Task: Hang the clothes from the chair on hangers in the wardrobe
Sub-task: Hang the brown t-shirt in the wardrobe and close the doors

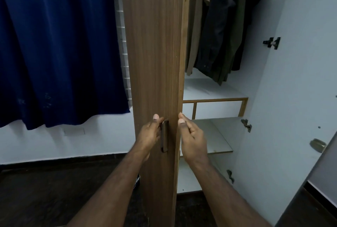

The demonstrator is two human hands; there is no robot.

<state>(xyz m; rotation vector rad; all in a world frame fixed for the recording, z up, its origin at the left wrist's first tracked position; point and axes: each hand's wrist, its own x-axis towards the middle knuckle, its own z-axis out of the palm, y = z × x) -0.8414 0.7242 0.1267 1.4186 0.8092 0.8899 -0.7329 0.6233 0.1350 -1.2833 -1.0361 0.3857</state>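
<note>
- a dark blue curtain (60,48) hung at the far left, over a pale wall.
- the left hand (148,134) held the metal handle (164,135) of the brown wardrobe door (155,53), fingers curled around it, thumb up.
- the right hand (191,135) was at the edge of the same door, fingers bent and touching this edge; it held nothing that i could see.
- inside the wardrobe (264,99), dark hanging clothes (222,26) were above a white shelf (209,90).
- the other door (291,117) stood wide open at the right.
</note>
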